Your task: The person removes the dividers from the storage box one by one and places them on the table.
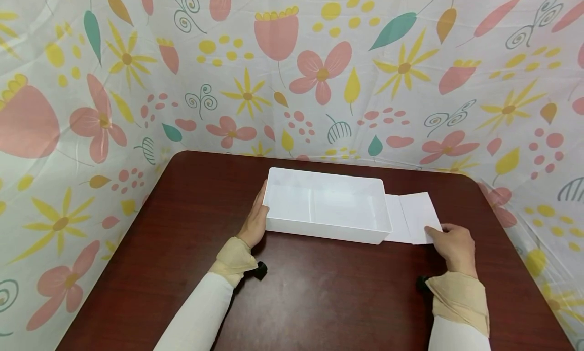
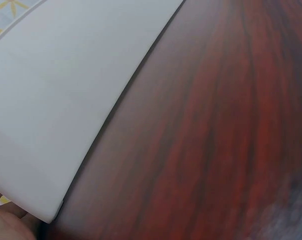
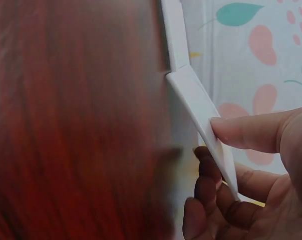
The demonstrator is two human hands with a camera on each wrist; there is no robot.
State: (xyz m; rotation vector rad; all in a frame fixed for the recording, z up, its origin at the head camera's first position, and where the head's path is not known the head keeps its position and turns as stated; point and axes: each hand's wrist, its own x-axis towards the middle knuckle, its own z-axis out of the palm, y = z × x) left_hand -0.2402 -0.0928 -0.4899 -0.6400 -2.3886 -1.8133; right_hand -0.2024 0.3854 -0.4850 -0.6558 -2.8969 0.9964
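Note:
A white open-topped rectangular box (image 1: 328,204) sits on the table, a faint vertical line marking its inside wall. My left hand (image 1: 255,219) holds its left end, fingers along the outside and thumb at the rim near the front corner. The left wrist view shows the box's smooth side (image 2: 65,95) and part of that hand (image 2: 10,222). From the box's right end extends a white flat panel (image 1: 417,216) with a crease across it. My right hand (image 1: 456,247) pinches its outer end, thumb on top and fingers beneath. The right wrist view shows the panel (image 3: 196,100) bent at the crease, its gripped part tilted.
The dark reddish-brown table (image 1: 319,295) has rounded far corners. A white curtain with flower prints (image 1: 319,72) hangs close behind and along both sides. Beige wraps (image 1: 234,259) circle both wrists, with small black parts (image 1: 260,271) beside them.

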